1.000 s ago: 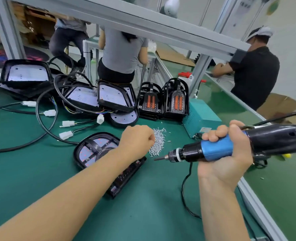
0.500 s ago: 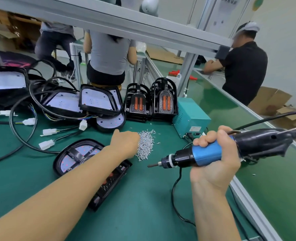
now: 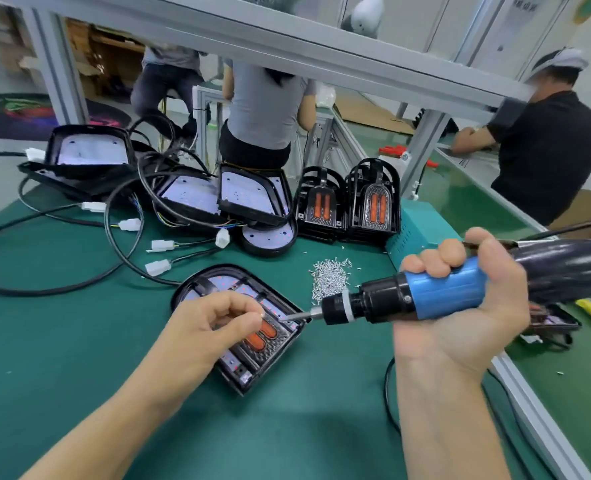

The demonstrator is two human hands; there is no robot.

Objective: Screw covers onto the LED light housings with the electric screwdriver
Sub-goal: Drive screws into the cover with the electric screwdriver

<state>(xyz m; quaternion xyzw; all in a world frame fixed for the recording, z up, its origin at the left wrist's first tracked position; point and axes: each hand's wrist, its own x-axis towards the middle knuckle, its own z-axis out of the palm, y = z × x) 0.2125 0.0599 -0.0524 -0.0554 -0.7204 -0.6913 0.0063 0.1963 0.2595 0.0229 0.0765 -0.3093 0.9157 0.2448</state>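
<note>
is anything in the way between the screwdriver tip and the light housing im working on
Nothing visible blocks it. The electric screwdriver, gripped by the right hand, points its bit at the near housing. Only the left hand is there, its fingertips pinching what looks like a screw near the bit's end.

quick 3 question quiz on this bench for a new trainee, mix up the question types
1. True or false: the right hand holds the electric screwdriver by its blue grip.
2. Where is the screw pile? A) on the green mat, beyond the housing B) inside the teal box
3. Fill in: the left hand is over the ____.

Key: 1 true; 2 A; 3 housing with its cover.
</note>
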